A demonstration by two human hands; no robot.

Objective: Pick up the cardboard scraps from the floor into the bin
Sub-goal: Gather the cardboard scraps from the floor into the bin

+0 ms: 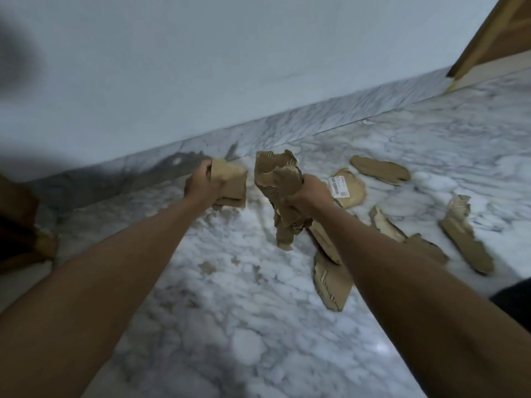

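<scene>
Gripping torn cardboard in both fists, the person reaches forward over a white and grey marble floor [244, 311]. The left hand [202, 186] is clenched around a small folded stack of flat scraps [231, 182], held clear of the floor not far from the marble skirting [316, 119] at the foot of the pale wall [230, 53]. The right hand [307, 193] is clenched around a taller crumpled bundle of corrugated pieces [277, 179], whose ragged ends stick up above the fist and hang down below it.

More scraps lie loose on the floor to the right of the hands. A rounded piece with a white printed label [349, 188] sits just beside the right wrist, and a long oval piece [379, 169] lies beyond it, nearer the skirting. A large flat piece [334, 282] lies under the right forearm, partly hidden by it. A narrow strip [386, 225] and a long torn piece [465, 239] lie farther right, apart from each other. Small brown crumbs [207, 267] dot the floor between the arms.

A wooden door frame [494, 38] stands at the far right corner. At the left edge a dark brown shape [20, 225] is too blurred to identify.
</scene>
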